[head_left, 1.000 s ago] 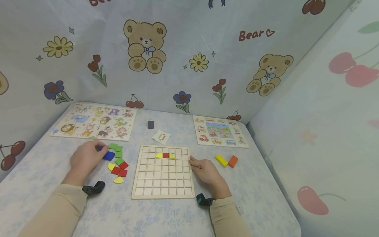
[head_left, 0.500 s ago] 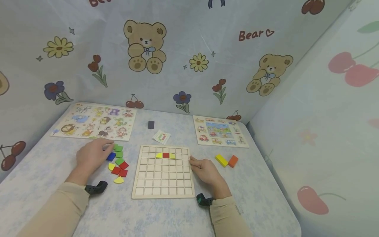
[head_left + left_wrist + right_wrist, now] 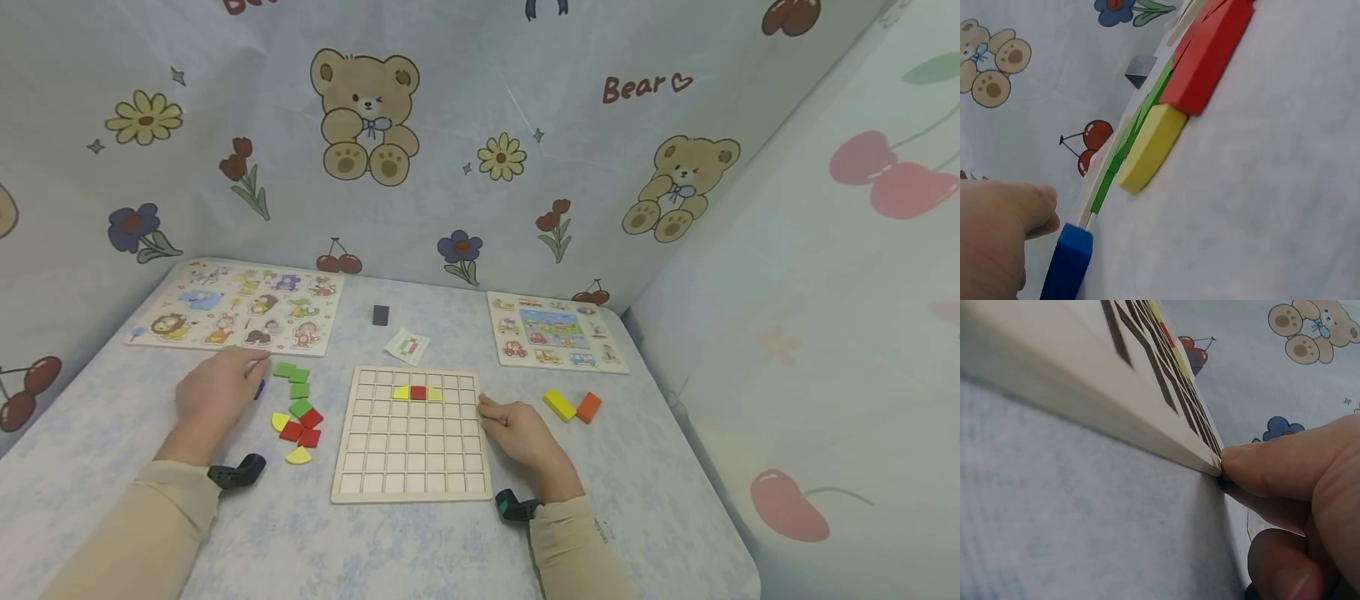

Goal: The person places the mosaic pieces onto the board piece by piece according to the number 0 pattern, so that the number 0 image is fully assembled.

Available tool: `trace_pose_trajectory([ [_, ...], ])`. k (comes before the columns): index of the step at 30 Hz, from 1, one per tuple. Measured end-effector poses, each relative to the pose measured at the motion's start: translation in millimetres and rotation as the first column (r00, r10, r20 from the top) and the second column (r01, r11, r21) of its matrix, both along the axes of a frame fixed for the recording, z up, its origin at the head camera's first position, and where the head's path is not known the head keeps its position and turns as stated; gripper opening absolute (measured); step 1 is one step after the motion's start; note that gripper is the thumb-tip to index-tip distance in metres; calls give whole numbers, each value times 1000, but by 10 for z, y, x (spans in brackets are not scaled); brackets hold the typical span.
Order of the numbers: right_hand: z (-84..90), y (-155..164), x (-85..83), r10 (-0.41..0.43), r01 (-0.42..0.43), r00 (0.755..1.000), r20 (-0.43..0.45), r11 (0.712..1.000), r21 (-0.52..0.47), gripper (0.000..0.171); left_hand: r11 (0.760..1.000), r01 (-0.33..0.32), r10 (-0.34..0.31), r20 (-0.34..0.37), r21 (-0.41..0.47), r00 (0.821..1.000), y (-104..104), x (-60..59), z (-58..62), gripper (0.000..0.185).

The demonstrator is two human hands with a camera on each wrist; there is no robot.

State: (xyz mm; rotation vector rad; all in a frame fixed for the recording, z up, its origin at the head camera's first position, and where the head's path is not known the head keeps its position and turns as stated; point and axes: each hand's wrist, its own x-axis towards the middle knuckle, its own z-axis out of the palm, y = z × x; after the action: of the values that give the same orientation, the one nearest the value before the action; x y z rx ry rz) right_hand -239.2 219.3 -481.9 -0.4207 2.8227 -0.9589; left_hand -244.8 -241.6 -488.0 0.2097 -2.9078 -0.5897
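Three views are covered, each placed against the grid board.

Head view, board: the board lies on the table between both hands; two yellow pieces and one red piece are seated in its second row.
Head view, left hand: the left hand is curled left of the board, and a blue block is pinched at its fingertips, only an edge showing.
Head view, pile: green, red and yellow pieces lie between that hand and the board.
Head view, right hand: the right hand is loosely curled, its fingertips pressed to the board's right edge.
Head view, others: a yellow block and an orange block lie right of the board; a card lies just beyond it.

Left wrist view, block: the blue block is held at the thumb tip, touching the table, well short of the board.

Right wrist view, fingers: a fingertip is pressed against the board's rim; nothing is gripped.

Risk, grip: the pinch looks shallow, so the block could be judged likely to slip out.
Risk, pile: neighbouring pieces could be knocked by the knuckles.
Risk, board: seated pieces could be jolted if the board were pushed sideways.
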Motion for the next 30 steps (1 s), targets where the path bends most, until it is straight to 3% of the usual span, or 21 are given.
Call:
trace_pose_trajectory([
  [6,17,-8,9,-6,6,1000,13,1000,-14,34,985,154,-146,-103,76,984,228,34,-21,36],
  [9,18,-9,13,-3,4,1000,12,1000,-19,34,973,201,-186,-125,112,974,279,40,-21,36],
  [17,0,-2,7,-1,1,1000,0,1000,-23,35,990,134,-133,-37,31,990,224,37,-5,41],
  [30,-17,-2,-3,-13,13,1000,15,1000,-2,35,989,147,-147,20,-21,989,113,-19,-56,39],
])
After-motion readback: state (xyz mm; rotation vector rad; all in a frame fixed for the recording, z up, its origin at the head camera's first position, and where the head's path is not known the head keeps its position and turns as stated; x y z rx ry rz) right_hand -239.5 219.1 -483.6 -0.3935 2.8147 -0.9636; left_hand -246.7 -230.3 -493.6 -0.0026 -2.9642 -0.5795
